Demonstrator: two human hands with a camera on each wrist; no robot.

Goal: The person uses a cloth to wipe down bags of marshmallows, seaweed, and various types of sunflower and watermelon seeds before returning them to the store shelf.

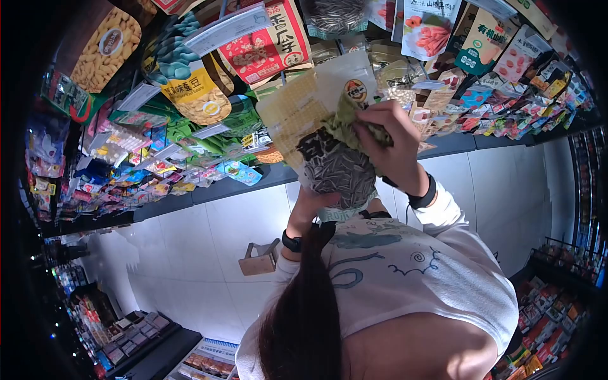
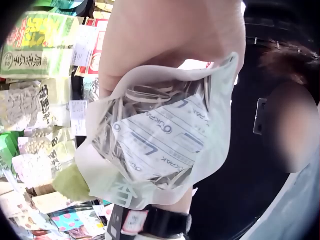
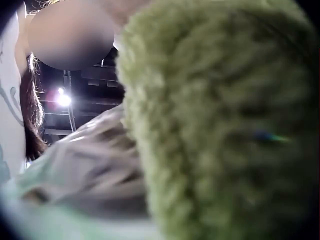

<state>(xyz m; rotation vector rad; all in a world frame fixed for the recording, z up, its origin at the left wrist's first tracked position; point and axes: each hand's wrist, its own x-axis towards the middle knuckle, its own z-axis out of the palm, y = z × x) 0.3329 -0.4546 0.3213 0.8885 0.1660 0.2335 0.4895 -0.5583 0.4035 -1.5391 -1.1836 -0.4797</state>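
A stand-up bag of striped sunflower seeds (image 1: 339, 174), with a clear window and a yellow printed panel, is held in front of the chest. My left hand (image 1: 308, 209) grips its lower left side, thumb on the front. The left wrist view looks at the underside of the bag (image 2: 215, 130), where a white printed packet (image 2: 160, 137) shows among the seeds. My right hand (image 1: 396, 139) pinches a fuzzy green cloth (image 1: 342, 126) against the front of the bag. Up close, the cloth (image 3: 215, 120) fills much of the right wrist view, with the bag blurred beside it.
Shelves of snack packets run along the far side, including a yellow bean bag (image 1: 199, 95) and a red and cream bag (image 1: 269, 47), with price tags (image 1: 228, 28) jutting out. On the tiled floor (image 1: 190, 253) stands a small stool (image 1: 258, 258). More display racks (image 1: 551, 316) stand behind.
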